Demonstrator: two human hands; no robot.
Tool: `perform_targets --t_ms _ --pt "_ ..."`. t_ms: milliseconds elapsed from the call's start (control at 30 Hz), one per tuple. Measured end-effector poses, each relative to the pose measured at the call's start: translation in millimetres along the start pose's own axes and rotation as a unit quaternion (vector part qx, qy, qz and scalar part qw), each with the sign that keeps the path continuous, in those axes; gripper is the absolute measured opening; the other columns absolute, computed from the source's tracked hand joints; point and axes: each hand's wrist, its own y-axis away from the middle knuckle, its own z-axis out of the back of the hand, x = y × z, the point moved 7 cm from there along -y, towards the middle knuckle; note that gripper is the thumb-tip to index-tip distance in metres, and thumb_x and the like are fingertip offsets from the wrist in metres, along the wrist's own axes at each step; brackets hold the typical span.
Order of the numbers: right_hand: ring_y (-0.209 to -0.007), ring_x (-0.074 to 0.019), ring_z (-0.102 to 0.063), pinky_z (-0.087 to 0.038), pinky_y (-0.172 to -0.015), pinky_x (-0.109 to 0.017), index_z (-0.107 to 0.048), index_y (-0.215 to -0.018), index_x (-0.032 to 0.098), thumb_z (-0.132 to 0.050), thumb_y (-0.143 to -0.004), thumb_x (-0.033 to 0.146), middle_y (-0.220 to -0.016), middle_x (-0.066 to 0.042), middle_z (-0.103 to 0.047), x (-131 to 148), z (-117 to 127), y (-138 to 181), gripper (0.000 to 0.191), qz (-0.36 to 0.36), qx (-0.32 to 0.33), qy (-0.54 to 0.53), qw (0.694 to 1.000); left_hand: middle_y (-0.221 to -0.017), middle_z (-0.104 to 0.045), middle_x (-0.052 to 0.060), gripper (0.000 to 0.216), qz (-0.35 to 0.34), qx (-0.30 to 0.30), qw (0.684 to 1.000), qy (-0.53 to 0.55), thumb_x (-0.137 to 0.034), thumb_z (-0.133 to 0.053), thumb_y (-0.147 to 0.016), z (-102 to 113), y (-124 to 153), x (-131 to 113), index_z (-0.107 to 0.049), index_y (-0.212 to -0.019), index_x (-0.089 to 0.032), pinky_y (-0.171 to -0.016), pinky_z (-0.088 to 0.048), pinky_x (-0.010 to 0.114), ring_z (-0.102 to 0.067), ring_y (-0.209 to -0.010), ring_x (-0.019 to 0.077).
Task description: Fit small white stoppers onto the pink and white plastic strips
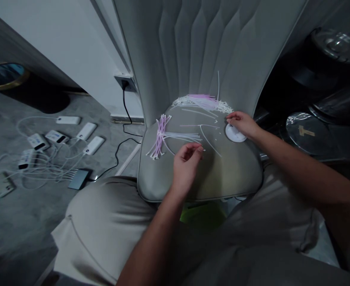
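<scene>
A grey padded chair seat (pixel 222 174) lies in front of me with thin white and pink plastic strips on it. My left hand (pixel 185 167) is curled in a pinch over the ends of a white strip bundle (pixel 181 136). A crossed bundle of pink and white strips (pixel 160 137) lies to its left. My right hand (pixel 243 123) rests with bent fingers on a small round white disc (pixel 235 134). A heap of white and pink strips (pixel 203 102) lies at the back of the seat. Loose single strips (pixel 209 143) lie between my hands.
The ribbed chair back (pixel 199 47) rises behind the seat. Several white power banks (pixel 87 131) with tangled cables lie on the grey floor at left, next to a dark flat device (pixel 78 179). A wall socket with a black cord (pixel 124 85) sits behind. Shiny dark round objects (pixel 309 133) stand at right.
</scene>
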Motion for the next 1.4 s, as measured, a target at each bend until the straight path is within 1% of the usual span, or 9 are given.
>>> perform_targets --t_ms 200,400,633,733,800,933,1033,1233,1400 --pt "-0.055 -0.0115 -0.042 -0.031 -0.056 -0.026 -0.065 -0.091 0.021 -0.068 -0.078 0.025 -0.063 0.004 -0.053 5 -1 1 0.013 0.006 0.005 0.016 1.0 -0.071 -0.065 -0.002 0.017 -0.002 0.0 1.0 -0.003 -0.031 -0.077 -0.071 1 0 1 -0.071 -0.082 -0.018 -0.06 -0.045 0.021 -0.054 -0.061 0.0082" --pt "-0.064 -0.0135 -0.05 -0.04 -0.064 -0.028 -0.063 -0.082 0.021 -0.066 -0.078 0.032 -0.074 -0.001 -0.062 7 0 1 0.013 0.017 -0.004 0.038 0.999 -0.072 -0.065 -0.002 0.016 -0.001 0.002 1.0 -0.002 -0.029 -0.077 -0.072 0 0 -1 -0.07 -0.081 -0.018 -0.06 -0.045 0.021 -0.054 -0.061 0.0079" --pt "-0.067 -0.0178 -0.054 -0.043 -0.068 -0.033 -0.064 -0.076 0.02 -0.061 -0.084 0.043 -0.071 -0.003 -0.062 23 9 3 0.024 0.061 0.007 0.128 0.99 -0.071 -0.064 -0.003 0.017 -0.002 0.002 1.0 -0.001 -0.03 -0.076 -0.072 0 1 -2 -0.07 -0.082 -0.018 -0.061 -0.045 0.021 -0.055 -0.062 0.0081" --pt "-0.085 -0.0248 -0.062 -0.047 -0.085 -0.041 -0.07 -0.086 0.02 -0.061 -0.085 0.043 -0.088 -0.008 -0.069 39 17 12 0.024 0.113 0.018 0.184 0.976 -0.07 -0.063 -0.003 0.016 -0.004 0.004 1.0 -0.002 -0.03 -0.076 -0.073 0 1 -3 -0.07 -0.082 -0.018 -0.062 -0.046 0.022 -0.055 -0.061 0.0084" --pt "-0.107 -0.0317 -0.062 -0.042 -0.102 -0.047 -0.074 -0.098 0.022 -0.069 -0.081 0.044 -0.105 -0.01 -0.072 49 21 20 0.028 0.152 0.038 0.217 0.964 -0.069 -0.063 -0.003 0.016 -0.003 0.006 1.0 -0.002 -0.03 -0.076 -0.073 0 1 -3 -0.07 -0.082 -0.019 -0.063 -0.047 0.023 -0.055 -0.061 0.0087" --pt "-0.133 -0.0416 -0.051 -0.036 -0.115 -0.055 -0.066 -0.13 0.025 -0.08 -0.07 0.053 -0.138 -0.013 -0.062 51 12 40 0.068 0.232 0.133 0.344 0.9 -0.068 -0.063 -0.003 0.017 0.001 0.004 1.0 -0.004 -0.03 -0.077 -0.071 -1 0 -2 -0.07 -0.081 -0.018 -0.061 -0.046 0.023 -0.055 -0.061 0.0088" --pt "-0.14 -0.0448 -0.045 -0.038 -0.115 -0.059 -0.052 -0.147 0.03 -0.084 -0.064 0.058 -0.154 -0.013 -0.05 38 5 47 0.094 0.237 0.176 0.425 0.855 -0.067 -0.062 -0.003 0.017 0.003 0.001 1.0 -0.01 -0.03 -0.077 -0.071 -1 -1 0 -0.069 -0.08 -0.018 -0.061 -0.045 0.022 -0.054 -0.06 0.0085" --pt "-0.139 -0.0445 -0.048 -0.042 -0.113 -0.058 -0.047 -0.152 0.029 -0.083 -0.067 0.041 -0.155 -0.014 -0.048 31 3 48 0.092 0.216 0.191 0.455 0.843 -0.07 -0.064 -0.002 0.017 0.005 -0.002 1.0 -0.021 -0.03 -0.077 -0.071 -1 -2 5 -0.07 -0.08 -0.018 -0.06 -0.045 0.022 -0.054 -0.061 0.0085" --pt "-0.135 -0.042 -0.052 -0.043 -0.114 -0.054 -0.048 -0.15 0.023 -0.079 -0.071 0.046 -0.148 -0.016 -0.054 43 10 47 0.088 0.249 0.178 0.457 0.835 -0.068 -0.063 -0.003 0.016 0.0 -0.002 1.0 -0.022 -0.03 -0.077 -0.071 -2 -3 6 -0.071 -0.08 -0.018 -0.059 -0.044 0.02 -0.054 -0.06 0.0078"
